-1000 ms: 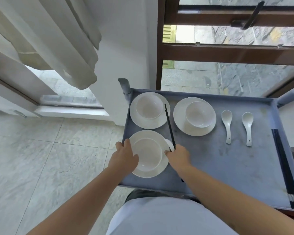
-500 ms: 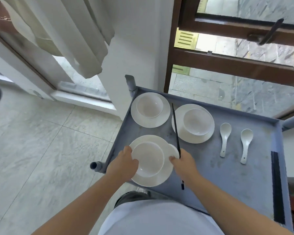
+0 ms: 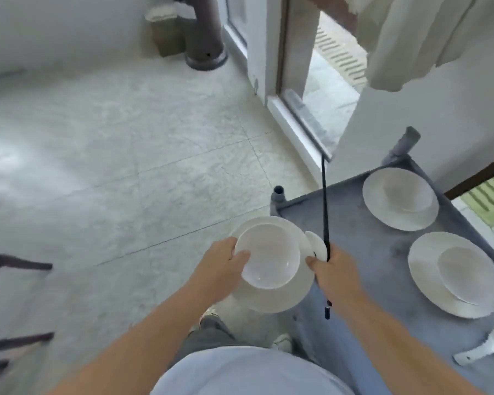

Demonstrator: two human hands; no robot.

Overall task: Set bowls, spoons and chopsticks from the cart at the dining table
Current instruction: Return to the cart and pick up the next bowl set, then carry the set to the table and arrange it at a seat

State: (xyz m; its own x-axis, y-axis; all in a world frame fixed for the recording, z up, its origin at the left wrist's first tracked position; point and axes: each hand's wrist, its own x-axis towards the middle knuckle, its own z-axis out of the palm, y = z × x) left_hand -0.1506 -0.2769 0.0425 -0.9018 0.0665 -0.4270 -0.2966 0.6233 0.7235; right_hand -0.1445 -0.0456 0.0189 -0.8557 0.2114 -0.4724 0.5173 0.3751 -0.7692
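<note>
The plate [image 3: 271, 295] with its bowl [image 3: 268, 256] has come up off the cart [image 3: 382, 252], now low in the middle. The left hand [image 3: 220, 266] grips its rim. The right hand [image 3: 335, 270] pinches chopsticks [image 3: 325, 212] and a spoon [image 3: 315, 244]. Next, walk it to the table, keeping it flat.

Dining room, serving cart [image 3: 354, 212], curtain [image 3: 411, 38]

A white bowl [image 3: 267, 256] sits upright on a white plate [image 3: 280, 295] held off the cart's [image 3: 354, 229] corner, black chopsticks [image 3: 325, 212] and seemingly a white spoon [image 3: 316, 245] alongside, while 2 more bowl-and-plate sets [image 3: 400, 198] [image 3: 454, 273] rest on the cart.
</note>
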